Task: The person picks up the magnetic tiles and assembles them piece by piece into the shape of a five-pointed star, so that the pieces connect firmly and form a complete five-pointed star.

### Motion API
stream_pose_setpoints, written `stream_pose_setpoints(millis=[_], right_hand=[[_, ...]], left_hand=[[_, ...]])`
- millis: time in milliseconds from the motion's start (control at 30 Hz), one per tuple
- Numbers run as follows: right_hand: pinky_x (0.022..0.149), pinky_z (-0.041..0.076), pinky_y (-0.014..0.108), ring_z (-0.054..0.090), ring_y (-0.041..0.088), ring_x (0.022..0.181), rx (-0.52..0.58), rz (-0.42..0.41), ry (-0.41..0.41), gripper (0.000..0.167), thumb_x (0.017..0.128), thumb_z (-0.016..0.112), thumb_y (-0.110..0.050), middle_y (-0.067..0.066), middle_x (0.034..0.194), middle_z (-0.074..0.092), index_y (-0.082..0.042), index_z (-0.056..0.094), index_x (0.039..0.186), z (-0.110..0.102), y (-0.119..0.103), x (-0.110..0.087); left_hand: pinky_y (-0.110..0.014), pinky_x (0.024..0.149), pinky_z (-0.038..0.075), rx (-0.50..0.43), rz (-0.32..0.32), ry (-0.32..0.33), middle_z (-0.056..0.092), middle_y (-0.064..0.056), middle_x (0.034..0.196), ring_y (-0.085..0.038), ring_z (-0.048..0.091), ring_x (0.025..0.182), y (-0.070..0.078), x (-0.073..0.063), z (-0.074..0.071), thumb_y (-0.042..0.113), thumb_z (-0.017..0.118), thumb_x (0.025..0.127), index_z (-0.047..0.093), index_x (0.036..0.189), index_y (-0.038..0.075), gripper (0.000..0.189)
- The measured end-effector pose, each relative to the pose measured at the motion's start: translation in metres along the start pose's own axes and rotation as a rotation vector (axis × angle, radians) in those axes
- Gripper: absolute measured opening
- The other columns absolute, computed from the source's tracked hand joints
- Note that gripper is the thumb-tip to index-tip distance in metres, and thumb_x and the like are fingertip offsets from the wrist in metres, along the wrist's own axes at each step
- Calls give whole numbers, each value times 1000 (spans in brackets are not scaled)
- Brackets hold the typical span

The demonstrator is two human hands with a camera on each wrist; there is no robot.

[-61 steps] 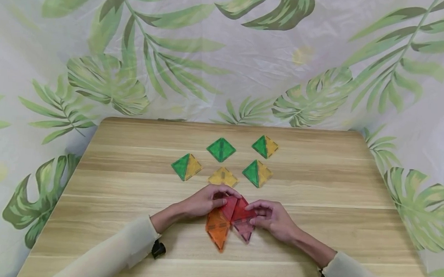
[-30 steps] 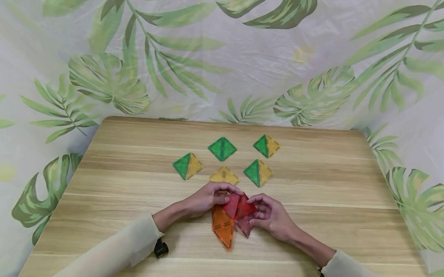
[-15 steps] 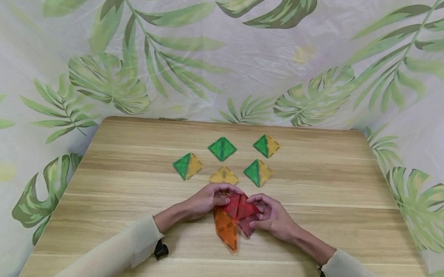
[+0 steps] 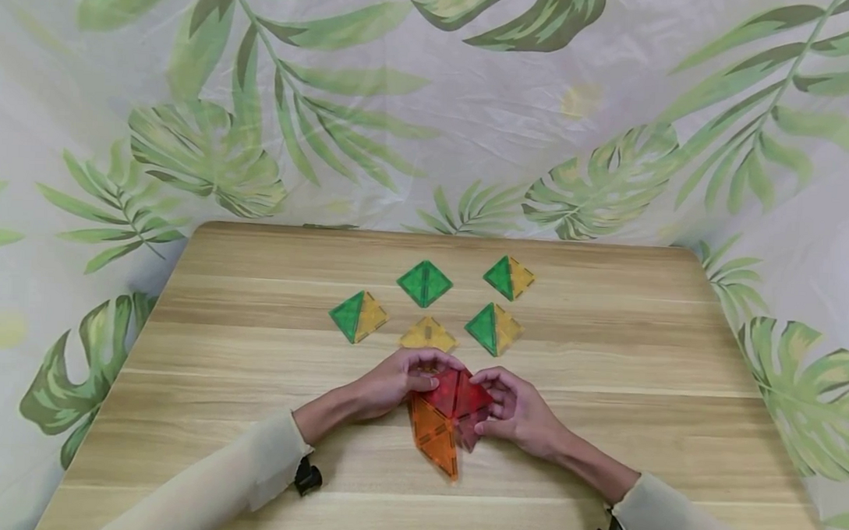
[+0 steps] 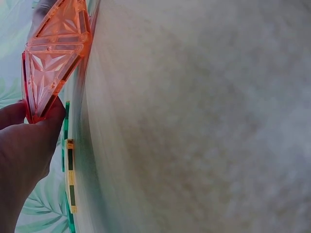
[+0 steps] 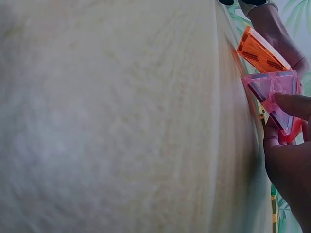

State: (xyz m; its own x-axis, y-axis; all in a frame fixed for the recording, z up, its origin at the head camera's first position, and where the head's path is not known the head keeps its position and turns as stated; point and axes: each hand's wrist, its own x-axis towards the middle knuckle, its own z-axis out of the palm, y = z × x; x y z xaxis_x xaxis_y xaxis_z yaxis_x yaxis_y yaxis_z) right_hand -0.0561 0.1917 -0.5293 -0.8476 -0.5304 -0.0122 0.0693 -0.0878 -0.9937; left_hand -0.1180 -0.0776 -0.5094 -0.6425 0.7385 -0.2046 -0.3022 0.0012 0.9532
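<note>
Both hands (image 4: 395, 385) (image 4: 524, 417) grip the red-and-orange tile shape (image 4: 448, 426) between them.

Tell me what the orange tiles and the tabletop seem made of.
Orange tiles: probably glossy translucent plastic, given the moulded star facets in the left wrist view.
Tabletop: wood or wood-look laminate, seemingly satin, from its brown grain bands.

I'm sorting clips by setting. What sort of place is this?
Probably an indoor filming or play spot: a wood-grain table, a leaf-print sheet behind it, and green and yellow tiles on top.
</note>
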Motion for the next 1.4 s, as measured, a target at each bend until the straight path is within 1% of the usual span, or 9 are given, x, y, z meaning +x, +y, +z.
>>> stream_pose_setpoints(millis=[133, 300, 433, 567, 733, 867, 1000, 1200, 1400], right_hand=[[90, 61, 30, 67, 19, 119, -20, -32, -4, 62, 84, 77, 17, 32, 135, 55, 10, 49, 138, 0, 0, 2], [92, 60, 29, 67, 18, 117, -68, -57, -15, 61, 85, 78, 14, 29, 136, 55, 9, 49, 138, 0, 1, 4], [94, 59, 28, 65, 16, 118, -110, -67, -21, 60, 86, 79, 12, 27, 136, 55, 8, 50, 138, -1, 2, 5], [97, 58, 28, 63, 16, 122, -97, -79, -32, 61, 85, 78, 13, 30, 138, 52, 9, 50, 138, -2, 3, 6], [97, 58, 27, 63, 17, 122, -58, -88, -43, 64, 83, 79, 15, 34, 139, 50, 11, 48, 140, -3, 4, 6], [97, 58, 28, 63, 17, 122, -64, -81, -39, 68, 82, 81, 14, 34, 140, 49, 10, 48, 141, -3, 3, 6], [95, 59, 30, 64, 18, 120, -117, -74, -22, 69, 82, 83, 12, 30, 139, 52, 6, 49, 142, -1, 2, 6], [96, 59, 31, 66, 22, 117, -277, -146, -19, 68, 83, 86, 5, 24, 134, 60, 2, 52, 142, -1, 5, 5], [100, 58, 36, 68, 26, 116, -374, -185, -30, 67, 83, 88, -1, 19, 134, 64, -1, 54, 142, 1, 5, 5]], left_hand=[[-31, 97, 57, -55, -8, -22, 64, -16, 135, -21, 64, 123, 0, 1, -1, -9, 48, 104, 59, 144, -2, 42], [-31, 97, 58, -89, -39, -32, 61, -15, 130, -21, 65, 119, 1, 2, -1, -10, 46, 101, 55, 150, 1, 51], [-31, 98, 58, -107, -64, -39, 60, -13, 128, -21, 64, 117, 1, 2, -1, -11, 44, 99, 54, 152, 2, 56], [-31, 97, 58, -136, -80, -32, 60, -11, 127, -20, 63, 118, 1, 1, 0, -12, 43, 99, 53, 152, 2, 57], [-32, 97, 58, -177, -83, -28, 60, -10, 128, -20, 63, 120, 1, 0, 1, -11, 44, 99, 51, 153, 1, 56], [-33, 98, 58, -194, -81, -24, 60, -11, 128, -21, 63, 122, 1, 0, 1, -11, 44, 99, 50, 153, 0, 55], [-35, 99, 58, -199, -74, -25, 61, -11, 126, -22, 64, 122, 1, 0, 1, -11, 43, 99, 50, 152, -1, 55], [-34, 96, 59, -195, -71, -26, 61, -10, 122, -21, 64, 118, 1, -2, 0, -10, 45, 99, 49, 152, -2, 54], [-34, 96, 59, -189, -77, -35, 60, -11, 123, -22, 64, 119, 0, -3, -1, -10, 44, 100, 48, 152, -3, 53]])
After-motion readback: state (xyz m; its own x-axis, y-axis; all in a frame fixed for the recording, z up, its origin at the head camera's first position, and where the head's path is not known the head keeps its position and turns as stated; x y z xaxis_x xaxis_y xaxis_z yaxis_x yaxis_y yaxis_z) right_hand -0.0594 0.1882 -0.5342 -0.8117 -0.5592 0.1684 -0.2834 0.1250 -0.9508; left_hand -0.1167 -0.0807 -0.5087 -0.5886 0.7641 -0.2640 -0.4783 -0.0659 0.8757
